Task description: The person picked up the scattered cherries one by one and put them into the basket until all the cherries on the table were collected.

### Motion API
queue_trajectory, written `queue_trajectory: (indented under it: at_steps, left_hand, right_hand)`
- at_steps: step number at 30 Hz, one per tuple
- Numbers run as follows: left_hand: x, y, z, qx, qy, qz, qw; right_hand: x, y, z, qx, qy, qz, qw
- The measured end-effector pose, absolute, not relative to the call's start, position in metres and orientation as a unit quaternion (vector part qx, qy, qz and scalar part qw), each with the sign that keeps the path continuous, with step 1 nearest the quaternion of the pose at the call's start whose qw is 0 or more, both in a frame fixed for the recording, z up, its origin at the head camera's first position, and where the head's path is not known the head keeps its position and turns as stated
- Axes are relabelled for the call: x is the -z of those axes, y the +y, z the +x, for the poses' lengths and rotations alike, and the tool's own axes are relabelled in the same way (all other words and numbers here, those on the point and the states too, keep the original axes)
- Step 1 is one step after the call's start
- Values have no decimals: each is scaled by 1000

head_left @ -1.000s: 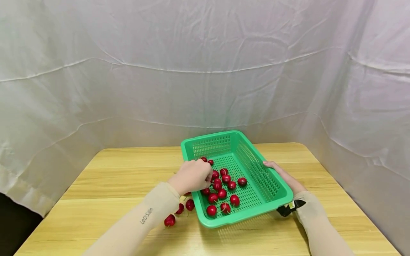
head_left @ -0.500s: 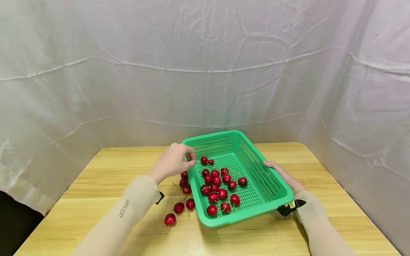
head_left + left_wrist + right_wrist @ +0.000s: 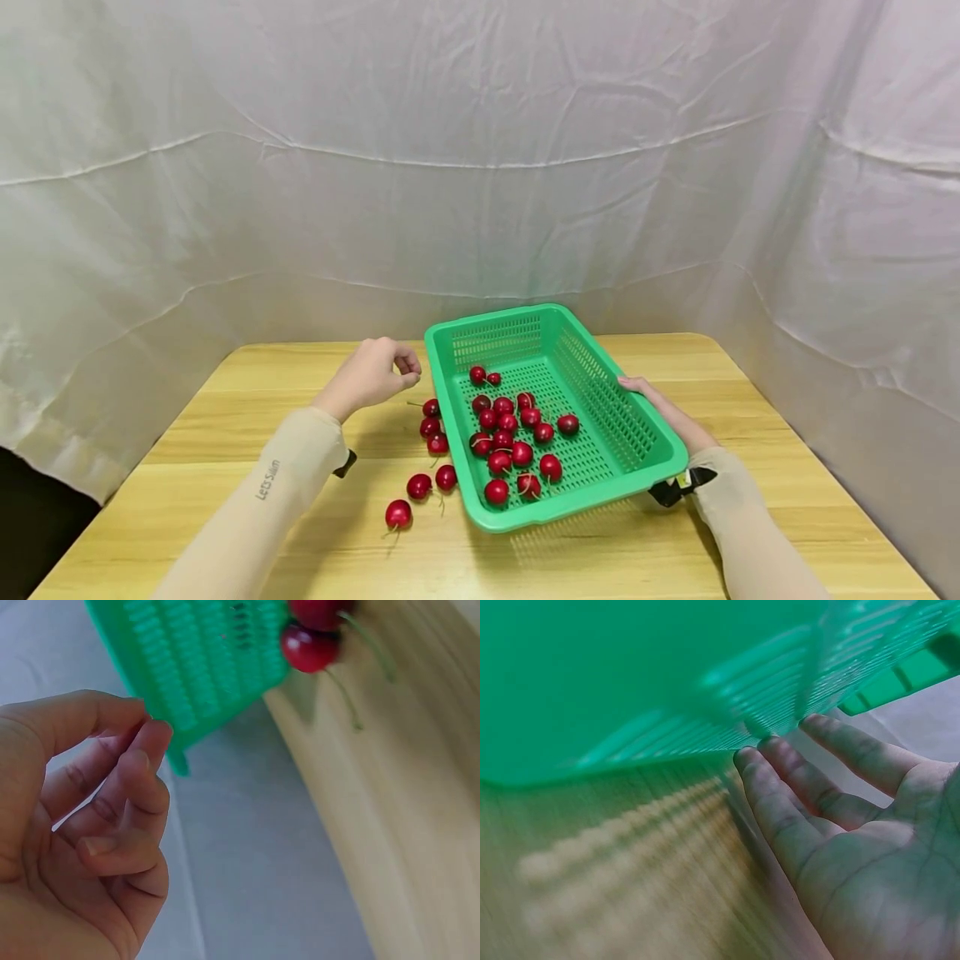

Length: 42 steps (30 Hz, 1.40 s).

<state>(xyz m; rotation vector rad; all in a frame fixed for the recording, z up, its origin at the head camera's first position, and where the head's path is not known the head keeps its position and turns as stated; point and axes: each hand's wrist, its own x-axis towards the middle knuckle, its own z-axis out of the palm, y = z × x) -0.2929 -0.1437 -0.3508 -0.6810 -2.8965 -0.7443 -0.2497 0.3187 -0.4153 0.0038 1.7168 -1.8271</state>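
Observation:
In the head view, my left hand [image 3: 369, 375] is over the table left of a green plastic basket [image 3: 577, 497], apart from its rim. Its fingers are loosely bent with thumb and index tips close together, and the left wrist view shows nothing between them. Several red cherries [image 3: 522, 454] lie inside the basket, gathered toward its left side. My right hand [image 3: 670, 419] is at the basket's right side. In the right wrist view its straight fingers [image 3: 780, 802] touch the perforated wall from outside and below. The basket is tilted, its right side raised, with a patterned shadow beneath.
Several more cherries [image 3: 419, 487] with stems lie on the wooden table [image 3: 300, 433] along the basket's left side. White cloth [image 3: 480, 225] hangs behind the table and at its sides. A black band [image 3: 678, 487] is on the right wrist.
My left hand has come up out of the basket, crossed its left rim and moved left over the table. Cherries it covered now show. The right hand and basket have hardly moved.

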Motion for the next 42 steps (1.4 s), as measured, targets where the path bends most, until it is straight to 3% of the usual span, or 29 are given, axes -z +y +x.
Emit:
queue_trajectory:
  at_steps: [17, 29, 42]
  left_hand:
    - [399, -152, -310, 222, -958, -176, -36]
    - [420, -155, -328, 175, -971, -157, -29]
    - [419, -152, -331, 161, -974, -161, -15]
  right_hand:
    - [420, 322, -248, 692, 656, 11, 303]
    - [420, 319, -248, 678, 674, 14, 292]
    - [419, 318, -251, 686, 664, 8, 297]
